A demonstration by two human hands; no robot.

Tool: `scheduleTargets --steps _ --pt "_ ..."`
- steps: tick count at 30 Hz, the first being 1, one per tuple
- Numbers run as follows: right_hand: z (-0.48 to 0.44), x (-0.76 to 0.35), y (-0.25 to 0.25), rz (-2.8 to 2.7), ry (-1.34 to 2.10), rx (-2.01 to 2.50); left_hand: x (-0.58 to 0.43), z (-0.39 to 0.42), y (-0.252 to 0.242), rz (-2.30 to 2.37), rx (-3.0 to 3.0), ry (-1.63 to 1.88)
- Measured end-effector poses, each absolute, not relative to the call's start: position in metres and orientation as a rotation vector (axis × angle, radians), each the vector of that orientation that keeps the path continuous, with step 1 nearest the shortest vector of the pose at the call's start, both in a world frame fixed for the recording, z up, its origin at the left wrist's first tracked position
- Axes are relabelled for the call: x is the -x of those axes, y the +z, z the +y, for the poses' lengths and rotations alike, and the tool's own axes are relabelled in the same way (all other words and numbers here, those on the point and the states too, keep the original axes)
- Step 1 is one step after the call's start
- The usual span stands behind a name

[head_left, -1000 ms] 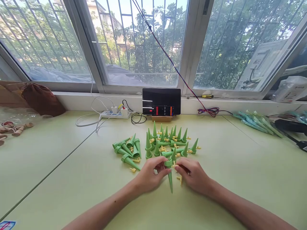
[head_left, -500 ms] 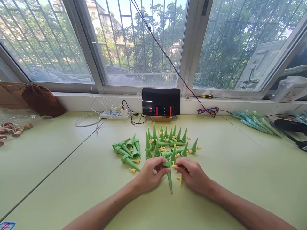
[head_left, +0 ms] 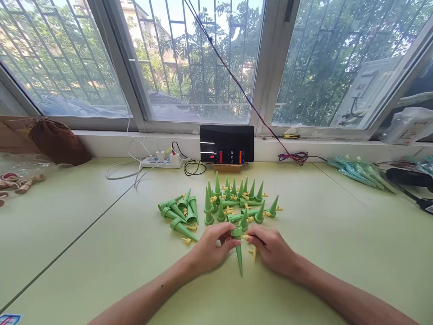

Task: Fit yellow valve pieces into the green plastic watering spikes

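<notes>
My left hand (head_left: 214, 246) is closed on the collar of a green plastic watering spike (head_left: 238, 255), which hangs point down. Just to its right, my right hand (head_left: 270, 246) pinches a small yellow valve (head_left: 245, 236), mostly hidden by the fingers, with its tip close to the spike's collar. Whether the two touch I cannot tell. Under the right fingers another yellow valve (head_left: 253, 253) lies on the table. Behind my hands stand several green spikes (head_left: 244, 220), points up, with yellow valves among them. A looser pile of spikes (head_left: 182, 225) lies to the left.
At the back a phone (head_left: 229, 156) leans against a dark tablet (head_left: 226, 135). A white power strip (head_left: 162, 161) with cables sits to its left. Blue and green plastic pieces (head_left: 361, 174) lie at the right, wooden pieces (head_left: 27, 184) at the far left.
The yellow valve has turned in my right fingers and shows less than before. The spike in my left hand has shifted very slightly.
</notes>
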State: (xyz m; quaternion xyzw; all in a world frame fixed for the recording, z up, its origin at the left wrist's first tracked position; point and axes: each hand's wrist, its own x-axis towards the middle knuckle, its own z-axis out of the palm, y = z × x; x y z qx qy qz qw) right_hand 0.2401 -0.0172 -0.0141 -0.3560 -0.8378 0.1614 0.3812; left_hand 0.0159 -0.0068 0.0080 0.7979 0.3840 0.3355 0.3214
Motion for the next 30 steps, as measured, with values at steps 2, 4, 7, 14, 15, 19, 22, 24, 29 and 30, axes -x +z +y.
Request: scheduleTargets --steps 2,4,7,14,15,19,22,24,29,30 --pt "-0.017 -0.24 -0.014 -2.15 0.407 0.914 -0.016 -0.007 0.008 1.008 -2.104 0.887" --pt "-0.018 -0.24 -0.015 -2.159 0.407 0.919 -0.017 -0.008 0.009 1.007 -2.106 0.888" --pt "-0.018 -0.242 -0.016 -2.172 0.397 0.927 -0.017 -0.009 0.01 1.006 -2.098 0.89" --pt "-0.017 -0.241 -0.017 -2.169 0.364 0.949 -0.018 -0.009 0.009 1.005 -2.082 0.902" --pt "-0.017 -0.241 -0.016 -2.157 0.377 0.951 -0.018 -0.009 0.01 1.009 -2.07 0.906" --pt "-0.018 -0.238 -0.01 -2.075 0.443 0.954 -0.019 -0.007 0.01 0.983 -1.96 0.892" --pt "-0.019 -0.236 -0.005 -2.032 0.443 0.922 -0.018 -0.006 0.008 0.943 -1.853 0.88" --pt "-0.019 -0.236 -0.004 -2.021 0.435 0.897 -0.018 -0.005 0.007 0.938 -1.81 0.88" --pt "-0.018 -0.236 -0.007 -2.011 0.42 0.879 -0.018 -0.004 0.007 0.929 -1.777 0.877" --pt "-0.018 -0.237 -0.008 -2.01 0.422 0.883 -0.018 -0.005 0.008 0.928 -1.776 0.874"
